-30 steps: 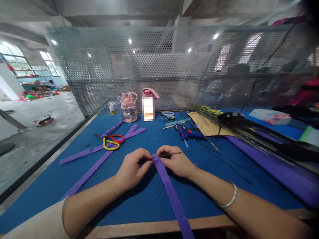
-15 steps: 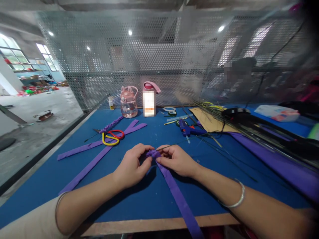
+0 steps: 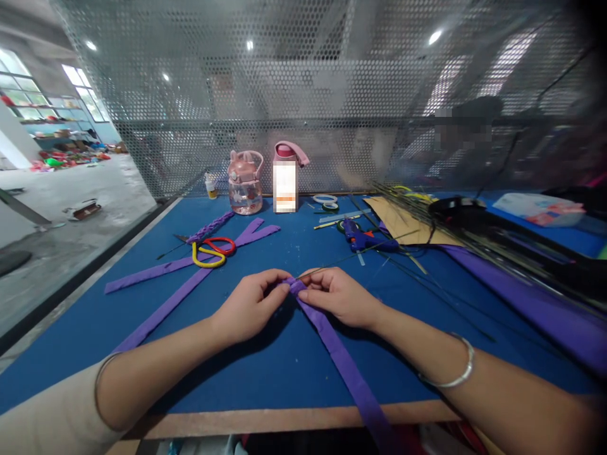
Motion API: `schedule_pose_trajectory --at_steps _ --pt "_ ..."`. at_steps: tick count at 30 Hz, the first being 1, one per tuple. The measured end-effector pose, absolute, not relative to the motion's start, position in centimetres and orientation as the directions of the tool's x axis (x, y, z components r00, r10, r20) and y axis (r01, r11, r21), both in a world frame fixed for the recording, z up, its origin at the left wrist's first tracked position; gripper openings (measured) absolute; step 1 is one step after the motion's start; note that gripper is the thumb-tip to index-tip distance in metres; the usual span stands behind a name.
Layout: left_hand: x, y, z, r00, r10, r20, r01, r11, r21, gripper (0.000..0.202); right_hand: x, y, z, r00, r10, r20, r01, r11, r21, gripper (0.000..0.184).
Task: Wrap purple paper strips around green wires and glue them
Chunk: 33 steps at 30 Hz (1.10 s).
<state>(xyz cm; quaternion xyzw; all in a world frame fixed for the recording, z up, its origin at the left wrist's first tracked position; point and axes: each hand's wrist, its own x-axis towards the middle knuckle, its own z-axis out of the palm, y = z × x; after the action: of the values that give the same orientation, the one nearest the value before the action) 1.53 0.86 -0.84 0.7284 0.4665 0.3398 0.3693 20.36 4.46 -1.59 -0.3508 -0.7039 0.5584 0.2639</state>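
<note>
A long purple paper strip (image 3: 339, 357) runs from between my hands down over the table's front edge. My left hand (image 3: 251, 303) pinches the gathered, folded end of the strip between thumb and fingers. Close beside it, my right hand (image 3: 344, 297) grips the same strip with thumb and curled fingers, near a thin dark green wire that runs off to the right. To the left lie scissors (image 3: 208, 260) with red and yellow handles, over more purple strips (image 3: 164, 319). A braided purple piece on a stem (image 3: 211, 229) rests by the blades.
At the back stand a pink clear bottle (image 3: 245, 196), a second pink-topped bottle (image 3: 284, 151) and a small white bottle (image 3: 210, 186). A blue glue gun (image 3: 363, 239), tape rolls (image 3: 325, 199) and long green wires (image 3: 412, 208) lie to the right. A perforated metal screen (image 3: 303, 95) rises behind.
The view has tilted down slightly. My left fingers have closed in on the folded end of the strip, and both hands stay together at nearly the same spot.
</note>
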Motion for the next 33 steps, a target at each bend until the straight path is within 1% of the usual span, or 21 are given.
schedule_pose_trajectory --at_steps 3,7,10,17,21,25,27,29,31,33 --pt "1.5 0.8 -1.1 0.289 0.939 0.185 0.462 -0.306 0.833 0.023 20.4 4.5 -1.6 -0.631 0.775 -0.051 0.183 0.085 -0.979 0.023" --pt "1.4 0.6 -1.3 0.25 0.941 0.229 0.507 -0.328 0.797 0.034 20.3 4.4 -1.4 -0.619 0.784 -0.043 0.187 0.094 -0.978 0.023" --pt "1.4 0.6 -1.1 0.269 0.93 0.253 0.491 -0.358 0.794 0.029 20.3 4.3 -1.3 -0.621 0.783 -0.035 0.192 0.109 -0.975 0.022" --pt "1.7 0.6 -0.8 0.25 0.958 0.14 0.472 -0.247 0.846 0.024 20.2 4.2 -1.6 -0.632 0.774 -0.042 0.213 0.121 -0.97 0.02" --pt "1.6 0.8 -1.3 0.2 0.965 0.17 0.481 -0.248 0.841 0.022 20.2 4.4 -1.7 -0.631 0.772 -0.074 0.16 0.036 -0.986 0.02" --pt "1.5 0.8 -1.6 0.196 0.952 0.236 0.496 -0.304 0.813 0.019 20.2 4.4 -1.6 -0.634 0.77 -0.078 0.038 -0.07 -0.997 0.021" --pt "1.5 0.6 -1.7 0.199 0.936 0.291 0.516 -0.352 0.781 0.017 20.2 4.3 -1.6 -0.644 0.761 -0.081 -0.034 -0.133 -0.991 0.023" --pt "1.4 0.5 -1.8 0.213 0.902 0.376 0.546 -0.429 0.72 0.015 20.2 4.1 -1.6 -0.653 0.753 -0.086 -0.096 -0.195 -0.976 0.025" --pt "1.3 0.5 -1.9 0.258 0.841 0.477 0.576 -0.53 0.623 0.014 20.1 3.9 -1.6 -0.645 0.758 -0.094 -0.153 -0.249 -0.956 0.028" --pt "1.1 0.5 -2.0 0.328 0.747 0.578 0.594 -0.639 0.488 0.015 20.0 3.7 -1.6 -0.638 0.761 -0.12 -0.199 -0.313 -0.929 0.031"
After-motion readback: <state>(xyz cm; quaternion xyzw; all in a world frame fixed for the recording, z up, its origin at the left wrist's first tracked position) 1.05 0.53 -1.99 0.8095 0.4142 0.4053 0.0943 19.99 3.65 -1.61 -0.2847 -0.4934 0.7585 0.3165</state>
